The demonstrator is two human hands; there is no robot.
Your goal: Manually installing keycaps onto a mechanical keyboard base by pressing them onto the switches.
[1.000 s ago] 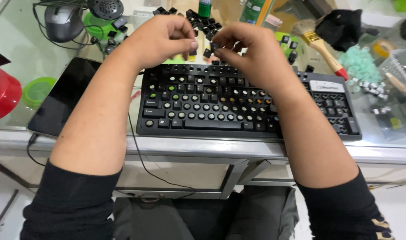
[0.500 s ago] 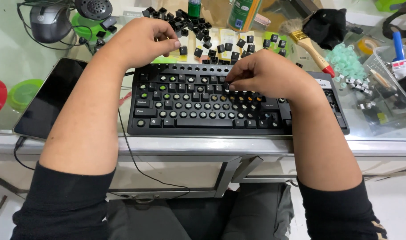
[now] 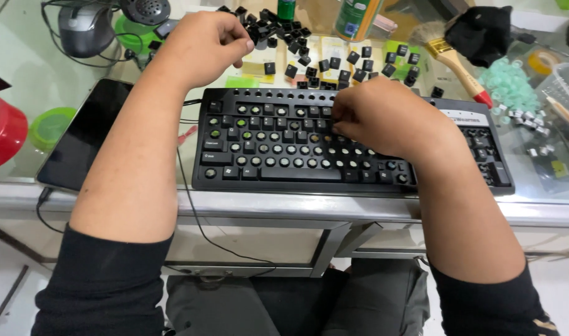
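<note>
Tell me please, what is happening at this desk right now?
A person sits at a glass desk with a black keyboard that has most of its keycaps removed. The right hand presses down on the middle rows of the keyboard. The left hand is curled beside the pile of loose black keycaps behind the keyboard; whether it holds one cannot be seen. A paintbrush and a dark tablet lie nearby.

Bright, even light floods in from above, and the glass tabletop throws back pale glare (strongest at the far left). Shadows stay soft; the frame's edges bow slightly, focus holds sharp
</note>
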